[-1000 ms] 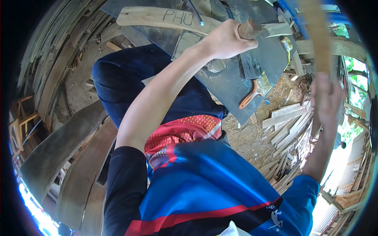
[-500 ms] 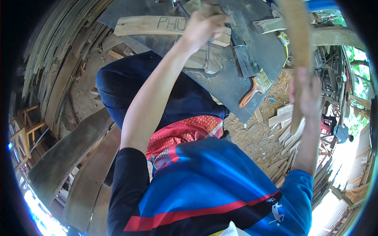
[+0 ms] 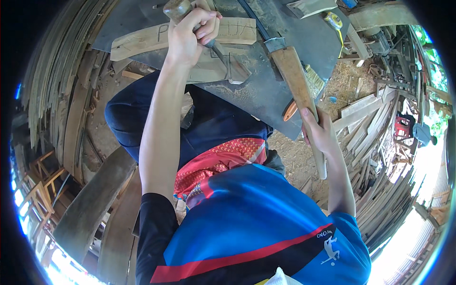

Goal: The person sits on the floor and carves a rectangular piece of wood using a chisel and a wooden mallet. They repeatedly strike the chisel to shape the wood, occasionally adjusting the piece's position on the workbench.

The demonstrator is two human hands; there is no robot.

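Observation:
My left hand (image 3: 194,33) is closed around the handle of a chisel (image 3: 177,9), whose rounded wooden butt sticks out above the fist. Its narrow metal blade slants down and right, over a small pale block of wood (image 3: 209,69); I cannot tell whether the tip touches it. Behind the fist lies a long, slightly curved board (image 3: 137,42) with pencilled letters. In my right hand (image 3: 319,130) is a long, flat wooden club (image 3: 294,71), gripped near its lower part. The club's far end overlaps a dark metal tool (image 3: 274,45) on the dark tabletop (image 3: 256,102).
A brush (image 3: 313,80) with an orange handle lies partly behind the club. A yellow tape measure (image 3: 334,21) sits at the far right of the table. Stacked planks (image 3: 71,61) stand at left; scrap strips (image 3: 361,123) and a red stool (image 3: 403,127) are at right.
The wooden club has come down from its raised position and swung left over the table with my right hand. My left hand, with the chisel, appears farther left; the whole view has shifted somewhat.

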